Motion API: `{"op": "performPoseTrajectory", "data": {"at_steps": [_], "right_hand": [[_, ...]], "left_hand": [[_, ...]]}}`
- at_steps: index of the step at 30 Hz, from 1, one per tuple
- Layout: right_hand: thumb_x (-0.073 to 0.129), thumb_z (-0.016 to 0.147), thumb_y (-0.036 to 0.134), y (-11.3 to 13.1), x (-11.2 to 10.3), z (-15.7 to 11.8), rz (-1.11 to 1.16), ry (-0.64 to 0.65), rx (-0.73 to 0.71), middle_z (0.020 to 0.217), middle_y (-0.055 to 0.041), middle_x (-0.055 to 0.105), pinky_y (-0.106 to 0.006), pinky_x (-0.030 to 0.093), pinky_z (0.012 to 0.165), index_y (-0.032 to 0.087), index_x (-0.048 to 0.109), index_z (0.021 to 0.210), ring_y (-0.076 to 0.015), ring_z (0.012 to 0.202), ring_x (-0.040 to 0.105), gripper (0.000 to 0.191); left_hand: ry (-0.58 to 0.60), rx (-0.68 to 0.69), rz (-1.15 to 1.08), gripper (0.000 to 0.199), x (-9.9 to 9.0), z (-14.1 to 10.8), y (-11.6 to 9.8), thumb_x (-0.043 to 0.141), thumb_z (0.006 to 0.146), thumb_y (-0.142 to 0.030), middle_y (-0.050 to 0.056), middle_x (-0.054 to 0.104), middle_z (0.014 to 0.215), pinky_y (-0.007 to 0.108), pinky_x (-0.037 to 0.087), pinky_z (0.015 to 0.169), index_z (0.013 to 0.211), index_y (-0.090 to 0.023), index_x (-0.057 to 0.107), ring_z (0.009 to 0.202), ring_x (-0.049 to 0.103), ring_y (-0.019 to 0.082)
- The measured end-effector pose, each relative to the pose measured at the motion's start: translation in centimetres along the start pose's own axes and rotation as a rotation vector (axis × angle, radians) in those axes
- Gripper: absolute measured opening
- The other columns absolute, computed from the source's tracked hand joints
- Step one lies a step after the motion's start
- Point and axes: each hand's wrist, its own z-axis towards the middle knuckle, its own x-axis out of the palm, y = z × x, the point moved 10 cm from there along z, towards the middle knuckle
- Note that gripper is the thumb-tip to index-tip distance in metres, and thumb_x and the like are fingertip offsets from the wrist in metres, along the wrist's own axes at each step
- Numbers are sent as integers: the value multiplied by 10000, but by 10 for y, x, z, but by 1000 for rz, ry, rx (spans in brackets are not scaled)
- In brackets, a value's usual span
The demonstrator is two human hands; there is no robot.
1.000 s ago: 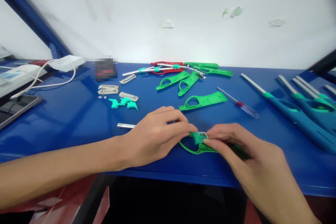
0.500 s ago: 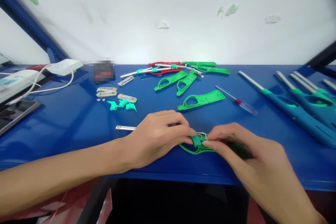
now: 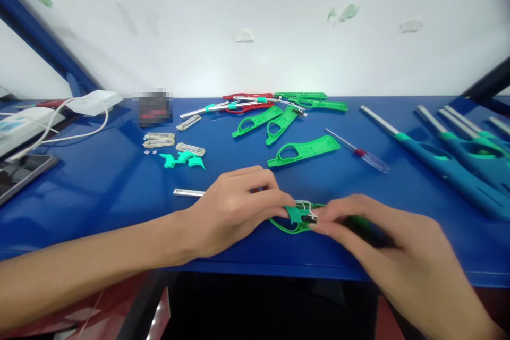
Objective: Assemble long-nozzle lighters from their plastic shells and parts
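In the head view my left hand (image 3: 239, 210) lies over a green lighter handle half (image 3: 289, 229), its fingertips closed on a teal trigger (image 3: 294, 215). A silver lighter tube (image 3: 189, 193) sticks out to the left from beneath this hand. My right hand (image 3: 386, 244) pinches the end of a small black igniter (image 3: 309, 219), which sits against the trigger's right side. A white wire (image 3: 306, 203) loops above them. My hands cover most of the handle half.
Behind lie green shell halves (image 3: 319, 147), a screwdriver (image 3: 372, 160), clear fuel tanks (image 3: 190, 149), teal triggers (image 3: 169, 160) and red shells (image 3: 255, 96). Blue lighters (image 3: 442, 164) lie right. A phone (image 3: 27, 175) and white cable (image 3: 82, 137) are left. The table's front edge (image 3: 271, 272) runs below my hands.
My right fingertips have shifted slightly right, away from the trigger. The black igniter and more of the white wire now show between my hands. The left hand keeps its hold.
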Motion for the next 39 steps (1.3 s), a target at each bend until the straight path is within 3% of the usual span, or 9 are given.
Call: {"op": "performPoseTrajectory", "data": {"at_steps": [8,14,20,31,39], "right_hand": [[742,980,288,-1,3,-2,60,37,13,876,132,783,-138,562,724,342,706,920,-79,712,744,88],[766,963,414,-14,8,-7,105,68,90,866,101,770,-197,549,636,329,691,874,-116,720,736,144],[724,984,287,-8,10,-2,173,115,60,824,103,758,-161,568,663,306,662,836,-92,689,727,162],[609,1013,152,-1,13,-2,207,181,2,816,89,779,-168,557,650,266,618,769,-89,713,721,270],[577,1022,132,-3,16,-5,230,220,-4,829,63,798,-180,568,664,255,637,750,-104,768,741,304]], "left_hand": [[-46,3,-89,181,-1,-2,3,735,961,-50,62,711,929,239,540,681,1126,-114,773,802,642,138],[-30,-23,-111,199,0,-4,3,717,972,-50,59,721,947,230,575,696,1133,-152,771,805,673,136],[27,-30,-181,274,5,-7,2,676,949,46,84,738,1008,240,597,764,1114,-148,777,858,702,147],[37,13,-189,289,6,-8,0,647,973,37,66,740,1006,230,597,737,1130,-177,760,860,704,140],[63,115,-186,236,6,-6,-3,670,960,28,75,729,981,232,593,724,1105,-134,763,849,694,148]]}}
